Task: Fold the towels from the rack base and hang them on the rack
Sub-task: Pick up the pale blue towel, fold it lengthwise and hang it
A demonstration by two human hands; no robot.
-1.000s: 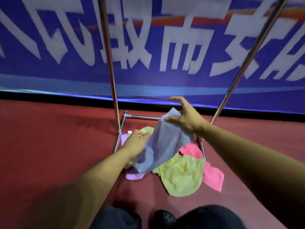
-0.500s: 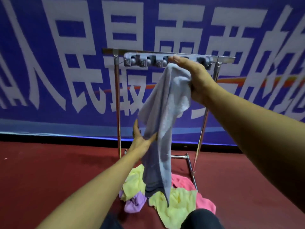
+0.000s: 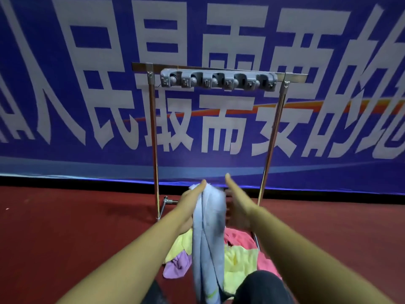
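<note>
Whole back wall is basically one huge blue banner (image 3: 65,150) with big white Chinese characters across it, plus an orange-red stripe (image 3: 328,106) cutting through the lower row of lettering. A lighter blue band (image 3: 87,166) runs along the banner's bottom edge, and under that there's a dark strip (image 3: 65,183) where it meets the ground. Floor (image 3: 65,227) is a dark red carpet-looking surface, pretty evenly lit, with soft shadows falling on it.

shiny metal rack (image 3: 154,137) with grey plastic clip bar (image 3: 219,80) — soft terry-cloth blue towel (image 3: 209,233), matt red floor (image 3: 65,227).
</note>
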